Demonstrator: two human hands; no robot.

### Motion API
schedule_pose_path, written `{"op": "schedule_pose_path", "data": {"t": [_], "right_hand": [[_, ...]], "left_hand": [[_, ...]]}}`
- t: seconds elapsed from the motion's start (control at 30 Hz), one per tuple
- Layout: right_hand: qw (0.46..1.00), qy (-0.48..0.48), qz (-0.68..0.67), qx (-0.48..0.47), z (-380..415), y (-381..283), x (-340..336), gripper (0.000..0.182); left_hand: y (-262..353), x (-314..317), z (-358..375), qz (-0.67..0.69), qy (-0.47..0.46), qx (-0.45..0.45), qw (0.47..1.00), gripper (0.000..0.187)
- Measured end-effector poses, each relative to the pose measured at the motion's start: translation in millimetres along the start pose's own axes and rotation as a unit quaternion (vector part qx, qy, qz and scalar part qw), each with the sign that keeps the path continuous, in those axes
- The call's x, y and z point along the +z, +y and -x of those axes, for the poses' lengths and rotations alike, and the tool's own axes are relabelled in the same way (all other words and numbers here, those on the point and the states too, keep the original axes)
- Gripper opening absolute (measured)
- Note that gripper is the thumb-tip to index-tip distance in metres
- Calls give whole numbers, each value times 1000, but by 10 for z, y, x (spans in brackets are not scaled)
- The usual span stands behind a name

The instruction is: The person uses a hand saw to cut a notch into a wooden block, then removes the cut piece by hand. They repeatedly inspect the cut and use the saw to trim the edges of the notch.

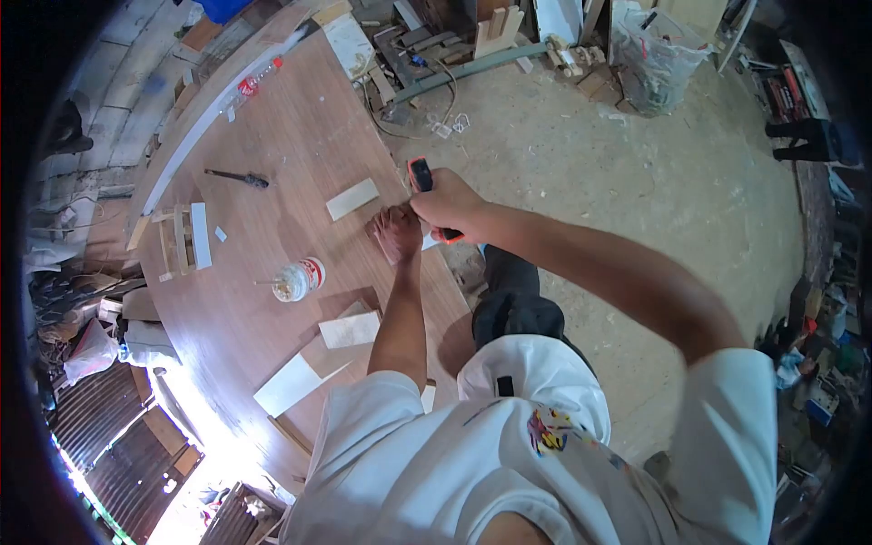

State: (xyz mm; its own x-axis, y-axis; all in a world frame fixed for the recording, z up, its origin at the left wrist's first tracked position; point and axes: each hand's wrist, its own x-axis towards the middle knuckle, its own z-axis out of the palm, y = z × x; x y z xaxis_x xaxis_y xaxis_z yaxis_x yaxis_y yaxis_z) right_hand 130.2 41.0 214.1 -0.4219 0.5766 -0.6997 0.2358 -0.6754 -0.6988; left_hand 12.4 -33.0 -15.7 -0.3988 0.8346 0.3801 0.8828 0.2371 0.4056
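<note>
My right hand [445, 198] is closed around the black-and-orange handle [420, 174] of a tool at the table's edge. The rest of that tool is hidden, so its kind does not show. Close beside it, my left hand [397, 233] presses down at the edge with fingers curled; what lies under them is hidden. A small white piece [430, 241] shows between my two wrists. Just beyond my left hand lies a pale wood block [352, 199]. A jar with a red-and-white label [300, 279] stands farther left, a thin stick poking out.
On the wooden table [300, 163] are a screwdriver-like tool [238, 178], a plastic bottle [250, 84], a small slatted wooden frame [183, 241], another block [350, 330] and a white board [289, 386]. Wood scraps and a clear bag [658, 68] stand on the floor [581, 182].
</note>
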Motion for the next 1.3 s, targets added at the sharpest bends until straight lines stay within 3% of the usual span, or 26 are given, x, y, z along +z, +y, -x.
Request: {"op": "schedule_pose_path", "data": {"t": [0.07,0.1,0.17,0.2,0.37,0.43,0.6,0.67,0.7,0.77,0.8,0.87,0.97,1.07,1.1,1.17,1.3], "right_hand": [[999,19,-4,-36,-440,463,14,5],[997,36,-11,-64,-617,667,67,5],[995,55,24,-77,-984,896,271,4],[991,82,58,-91,-992,797,330,4],[999,5,-33,-43,-921,724,-33,3],[996,57,26,-71,-803,811,57,4],[983,105,33,-145,-142,1310,85,11],[980,80,-98,-152,-40,1586,59,16],[980,76,-97,-154,-66,1755,115,16],[964,154,-43,-210,-158,2115,220,9],[964,154,-42,-214,-158,2211,211,9],[933,166,45,-316,-111,2357,213,10],[923,184,110,-319,-70,2386,192,11],[910,168,148,-348,-124,2443,193,11],[909,171,149,-350,-108,2418,171,11],[916,155,103,-354,-66,2373,137,11],[895,161,138,-394,-153,2493,88,10]], "left_hand": [[-49,33,39,-38,-88,-55,994,19],[-77,13,70,-42,-87,-58,994,19],[-86,-6,67,1,17,23,1000,19],[-67,-43,65,-2,-7,7,1000,18],[-17,-4,-2,-11,-78,-44,996,16],[4,-44,6,-9,-14,17,1000,13],[-31,16,-4,4,-1,12,1000,10],[-47,35,27,-3,-20,10,1000,8],[-39,7,3,-5,-16,8,1000,8],[18,-54,-53,-52,-78,32,995,6],[-22,9,-54,-50,-74,33,995,6],[-258,197,83,-91,-93,23,991,12],[-452,391,190,-162,-112,22,980,17],[-187,23,51,-125,-163,-8,979,19],[-114,9,33,-123,-162,-5,979,19],[21,-36,6,-69,-156,-125,977,18],[-81,2,61,-89,-89,-58,990,18]]}}
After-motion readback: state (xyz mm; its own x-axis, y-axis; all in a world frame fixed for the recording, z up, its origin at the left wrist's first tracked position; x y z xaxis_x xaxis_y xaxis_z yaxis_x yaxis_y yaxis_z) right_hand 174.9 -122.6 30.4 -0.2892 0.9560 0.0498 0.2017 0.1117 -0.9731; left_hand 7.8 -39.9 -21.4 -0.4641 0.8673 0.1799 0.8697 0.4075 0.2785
